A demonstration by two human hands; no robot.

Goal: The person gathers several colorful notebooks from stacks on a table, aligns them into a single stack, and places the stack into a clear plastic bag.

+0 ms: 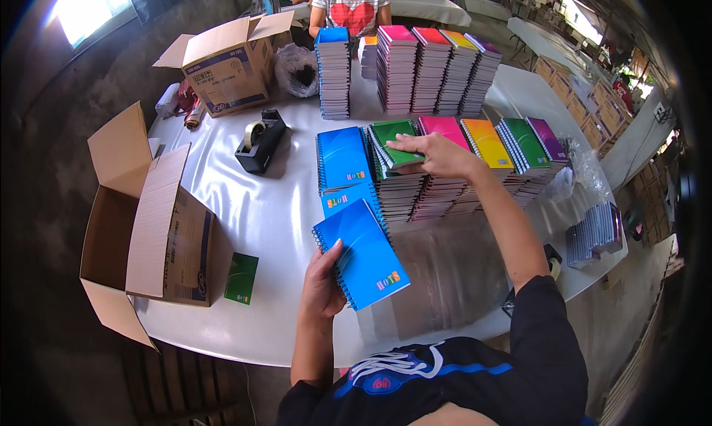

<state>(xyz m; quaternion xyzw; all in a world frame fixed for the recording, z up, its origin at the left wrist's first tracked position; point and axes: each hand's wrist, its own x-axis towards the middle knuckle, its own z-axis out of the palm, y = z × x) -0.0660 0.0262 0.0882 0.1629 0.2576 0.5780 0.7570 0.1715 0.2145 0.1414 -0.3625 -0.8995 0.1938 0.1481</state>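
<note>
My left hand (324, 281) grips a blue spiral notebook (361, 255) by its left edge, thumb on the cover, over the near side of the table. With the fingers on the cover and the thumb at the near edge, my right hand (434, 155) grasps a green spiral notebook (393, 138) on top of the green stack. That notebook lies slightly askew. Left of it stands a stack of blue notebooks (343, 155), and another blue notebook (345, 198) sticks out lower in front, partly covered by the held one.
Pink (445, 129), yellow (486, 140), green and purple stacks continue rightward; taller stacks (397, 70) stand behind. Cardboard boxes (189, 233) (230, 70) stand open at left. A tape dispenser (259, 144), a green card (242, 277) and plastic wrap (582, 162) lie about. A person (350, 10) sits opposite.
</note>
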